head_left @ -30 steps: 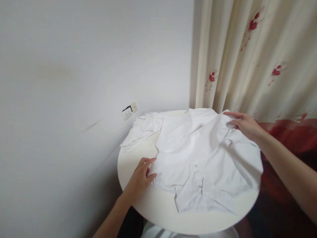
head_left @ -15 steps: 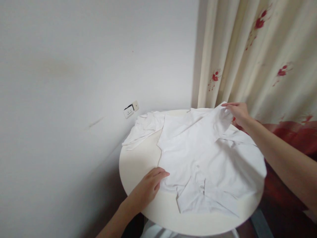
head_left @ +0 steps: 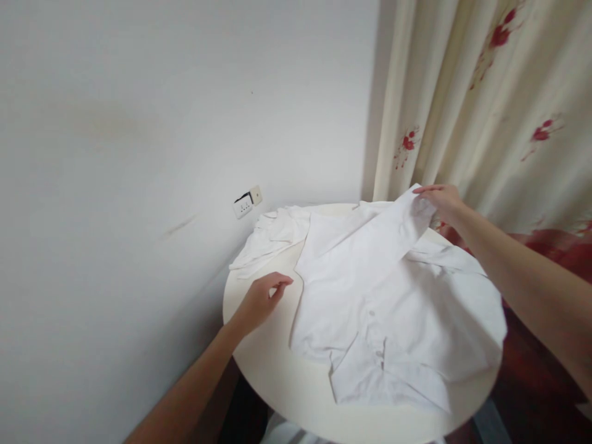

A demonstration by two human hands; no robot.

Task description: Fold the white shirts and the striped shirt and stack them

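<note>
A white buttoned shirt [head_left: 342, 277] lies spread over a round white table [head_left: 277, 376], its collar end towards me and buttons showing near the collar. My right hand [head_left: 439, 200] pinches an edge of the shirt at the far right and holds that part raised off the table. Left of the shirt, above bare tabletop, is my left hand [head_left: 263, 299]. Its thumb and fingers are curled together at the tips, apart from the shirt, and nothing shows between them. One sleeve or crumpled white cloth [head_left: 277, 234] lies at the table's far left.
A white wall [head_left: 161, 154] stands close along the left and back, with a power socket [head_left: 243, 206] just above table height. A cream curtain with red flowers [head_left: 462, 111] hangs behind the table on the right.
My left hand has left the shirt's near-left edge and moved up and slightly left. My right hand still holds the raised edge, nearly in place.
</note>
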